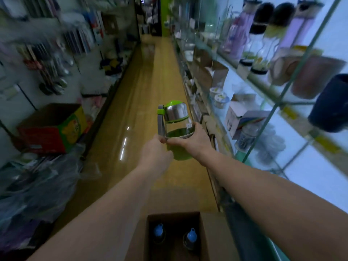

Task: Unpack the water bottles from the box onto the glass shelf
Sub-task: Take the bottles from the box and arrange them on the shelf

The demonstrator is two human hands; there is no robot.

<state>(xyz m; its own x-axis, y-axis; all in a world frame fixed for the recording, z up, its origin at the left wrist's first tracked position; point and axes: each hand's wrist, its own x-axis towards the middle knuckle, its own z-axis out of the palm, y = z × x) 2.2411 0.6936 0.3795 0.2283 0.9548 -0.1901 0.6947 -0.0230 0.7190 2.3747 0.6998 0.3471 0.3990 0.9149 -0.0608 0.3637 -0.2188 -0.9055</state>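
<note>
A green water bottle (176,119) with a steel cap and clear body is held upright in mid-air over the aisle. My right hand (190,141) grips its body from the right. My left hand (156,151) pinches the lower end of its grey carry strap at the left. An open cardboard box (204,236) sits on the floor at the bottom centre, with two blue-capped bottles (191,235) standing inside. Glass shelves (267,91) run along the right, stocked with other bottles.
A wooden-floor aisle runs ahead. On the left a red and green carton (52,129) sits above plastic bags (37,181). Racks of goods line the left wall. Boxes and cups fill the lower right shelves.
</note>
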